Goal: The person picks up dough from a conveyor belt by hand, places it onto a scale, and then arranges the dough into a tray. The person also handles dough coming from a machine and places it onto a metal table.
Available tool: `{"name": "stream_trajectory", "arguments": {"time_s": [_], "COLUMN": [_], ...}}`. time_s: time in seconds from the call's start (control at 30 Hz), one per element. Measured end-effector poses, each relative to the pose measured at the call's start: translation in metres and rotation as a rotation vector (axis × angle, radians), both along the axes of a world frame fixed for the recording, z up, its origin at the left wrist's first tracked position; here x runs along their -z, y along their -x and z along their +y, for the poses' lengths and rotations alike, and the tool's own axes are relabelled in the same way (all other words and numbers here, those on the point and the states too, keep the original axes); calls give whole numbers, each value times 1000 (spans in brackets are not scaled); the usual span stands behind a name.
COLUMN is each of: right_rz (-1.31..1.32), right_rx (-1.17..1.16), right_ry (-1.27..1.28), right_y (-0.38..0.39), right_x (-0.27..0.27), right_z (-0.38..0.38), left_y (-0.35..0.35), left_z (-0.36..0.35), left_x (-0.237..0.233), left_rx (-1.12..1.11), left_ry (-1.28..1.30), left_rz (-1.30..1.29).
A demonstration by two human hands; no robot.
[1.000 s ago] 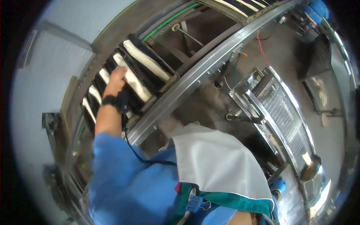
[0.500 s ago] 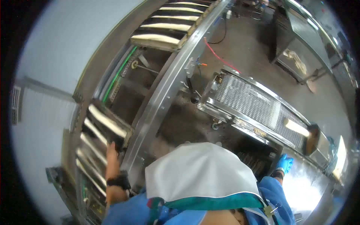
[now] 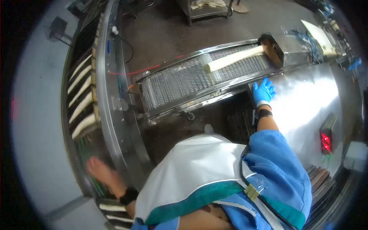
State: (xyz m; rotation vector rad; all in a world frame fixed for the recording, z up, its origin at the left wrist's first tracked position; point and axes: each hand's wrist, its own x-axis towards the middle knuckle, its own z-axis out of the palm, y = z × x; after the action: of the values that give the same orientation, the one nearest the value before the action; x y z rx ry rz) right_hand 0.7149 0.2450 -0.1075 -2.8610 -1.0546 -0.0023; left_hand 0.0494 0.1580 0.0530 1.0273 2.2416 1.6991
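Blue glove covers the right hand (image 3: 263, 92), which is released: fingers are spread at the edge of the steel counter (image 3: 303, 101), and no item is seen in its grasp. The left hand (image 3: 99, 168) is bare and blurred by motion; whether it is closed or holding anything cannot be told. It is beside the steel beam (image 3: 111, 126), between the upper group of dough strips (image 3: 81, 108) and the lower strips (image 3: 113, 208).

Forward of the right hand, one thick dough roll (image 3: 234, 60) lies on the mesh belt (image 3: 168, 88), its right end at the mouth of the metal housing (image 3: 274, 51). The roll is judged soft, fairly light and liable to sag, stretch or dent. Support from beneath at two spread points is advised; a pinch at one end would likely deform it. The thinner strips appear more delicate still.

Edges: the near rail (image 3: 191, 98) separates the right hand from the roll, and the housing restricts access at that end. The belt extends well beyond the roll's left end, giving more room there. The upper strips sit close together, leaving narrow finger space between them.
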Motion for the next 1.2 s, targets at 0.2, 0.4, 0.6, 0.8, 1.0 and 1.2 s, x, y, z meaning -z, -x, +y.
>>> {"name": "stream_trajectory", "arguments": {"time_s": [0.2, 0.4, 0.6, 0.8, 1.0, 1.2], "right_rz": [-40, 36, 84, 390, 712, 141], "right_rx": [-88, -286, -419, -453, -439, -795], "right_ry": [-73, -117, -168, -294, -695, -425], "right_y": [1, -12, -26, -70, -68, -80], "right_x": [1, -18, -26, -44, -65, -75], "right_z": [7, -8, -15, -11, 30, 111], "left_y": [-145, -306, -367, -374, -348, -341], "left_z": [154, 247, 298, 256, 195, 163], "left_x": [-25, 21, 94, 80, 76, 61], "left_rx": [801, 1523, 1239, 1349, 1280, 1196], "left_ry": [140, 473, 303, 385, 535, 690], "left_rz": [156, 805, 957, 814, 597, 853]}}
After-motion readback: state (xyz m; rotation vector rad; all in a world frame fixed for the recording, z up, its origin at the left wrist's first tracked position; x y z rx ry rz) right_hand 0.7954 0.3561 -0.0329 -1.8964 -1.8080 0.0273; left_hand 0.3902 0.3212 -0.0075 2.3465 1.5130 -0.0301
